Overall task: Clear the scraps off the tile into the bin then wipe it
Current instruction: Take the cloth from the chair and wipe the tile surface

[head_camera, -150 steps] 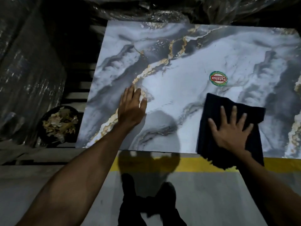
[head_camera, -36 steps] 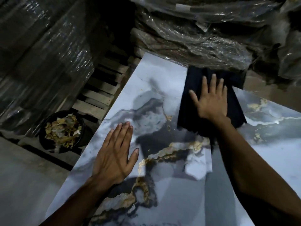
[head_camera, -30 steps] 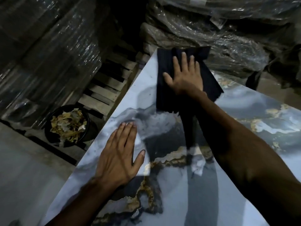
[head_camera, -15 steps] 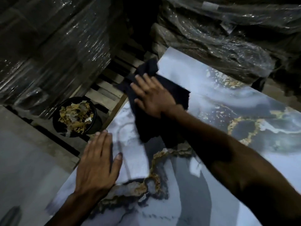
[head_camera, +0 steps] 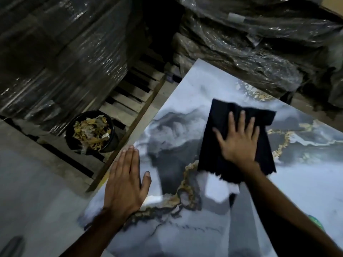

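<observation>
A large glossy marble-patterned tile [head_camera: 300, 184], grey and white with gold veins, fills the right and lower part of the view. My right hand [head_camera: 239, 140] presses flat, fingers spread, on a dark cloth [head_camera: 219, 145] lying on the tile's upper middle. My left hand [head_camera: 126, 182] lies flat with fingers together on the tile's left edge. No scraps show on the tile. A round black bin [head_camera: 91, 133] holding brownish scraps stands on the floor to the left of the tile.
Plastic-wrapped stacks [head_camera: 55, 52] rise on the left and behind the tile [head_camera: 259, 43]. A wooden pallet [head_camera: 130, 101] lies between the bin and the tile's far corner. Grey concrete floor [head_camera: 27, 191] spreads at the lower left.
My right hand has slid the cloth from the tile's far left corner back to the right and nearer me. My left hand stays at the left edge.
</observation>
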{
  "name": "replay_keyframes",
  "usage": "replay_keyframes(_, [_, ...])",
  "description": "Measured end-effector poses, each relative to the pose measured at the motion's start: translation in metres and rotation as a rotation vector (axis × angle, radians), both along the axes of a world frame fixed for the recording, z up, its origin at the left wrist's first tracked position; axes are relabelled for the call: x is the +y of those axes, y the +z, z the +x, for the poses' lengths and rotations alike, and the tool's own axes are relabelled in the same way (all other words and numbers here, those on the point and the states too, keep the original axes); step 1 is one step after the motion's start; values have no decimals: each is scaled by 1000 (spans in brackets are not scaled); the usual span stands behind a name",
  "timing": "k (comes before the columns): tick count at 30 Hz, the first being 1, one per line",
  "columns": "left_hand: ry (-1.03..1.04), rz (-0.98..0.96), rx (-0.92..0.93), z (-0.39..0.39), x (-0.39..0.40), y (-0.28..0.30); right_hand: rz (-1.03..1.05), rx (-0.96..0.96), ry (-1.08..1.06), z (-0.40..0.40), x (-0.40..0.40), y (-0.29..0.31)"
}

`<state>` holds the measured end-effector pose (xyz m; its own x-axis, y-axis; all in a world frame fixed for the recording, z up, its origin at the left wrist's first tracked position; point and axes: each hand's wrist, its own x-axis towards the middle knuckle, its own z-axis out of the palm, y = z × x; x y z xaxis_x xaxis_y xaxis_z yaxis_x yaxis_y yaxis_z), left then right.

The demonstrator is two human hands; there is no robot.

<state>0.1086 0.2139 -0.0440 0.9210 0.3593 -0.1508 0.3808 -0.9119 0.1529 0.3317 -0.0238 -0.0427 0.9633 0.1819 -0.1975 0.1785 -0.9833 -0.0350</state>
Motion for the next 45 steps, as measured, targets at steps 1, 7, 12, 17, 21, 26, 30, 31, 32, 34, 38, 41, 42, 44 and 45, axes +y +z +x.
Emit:
replay_keyframes(1, [6,1,0,0,1,0,7,27,-42,22,11,1])
replay_keyframes(7, [34,3,-1,-1,1,0,83,39,143,64,117,-5])
replay_keyframes(12, [24,9,31,-4,0,0,119,4,378,-51,111,-10])
replay_keyframes(17, [8,22,44,-2,1,2,71,-39,269,-95,18,-9])
replay_keyframes(21, [3,46,43,0,0,3,1,-27,-2,-25,-6,-3])
replay_keyframes(26, [23,37,4,2,1,3,14,27,-28,66,43,-4])
replay_keyframes(30, [30,4,-6,1,5,-1,82,16,136,59,122,-7])
replay_keyframes(31, [25,3,-5,0,5,-2,98,3,195,42,137,-7])
replay_keyframes(32, [21,4,3,-1,5,-3,117,1,257,20,149,-6])
replay_keyframes(34, [17,14,28,-1,4,-4,147,26,363,-27,155,-7])
replay_keyframes(38, [27,22,44,0,2,-4,165,-26,368,-83,90,-13])
replay_keyframes(41, [27,12,31,0,2,-4,99,-87,262,-50,30,-14])
replay_keyframes(42, [21,9,26,0,2,-3,64,-77,222,-28,19,-12])
replay_keyframes(44, [15,8,7,1,1,-2,12,-54,162,21,13,-7])
replay_keyframes(45, [16,6,-8,1,2,-2,2,-49,159,45,18,-5])
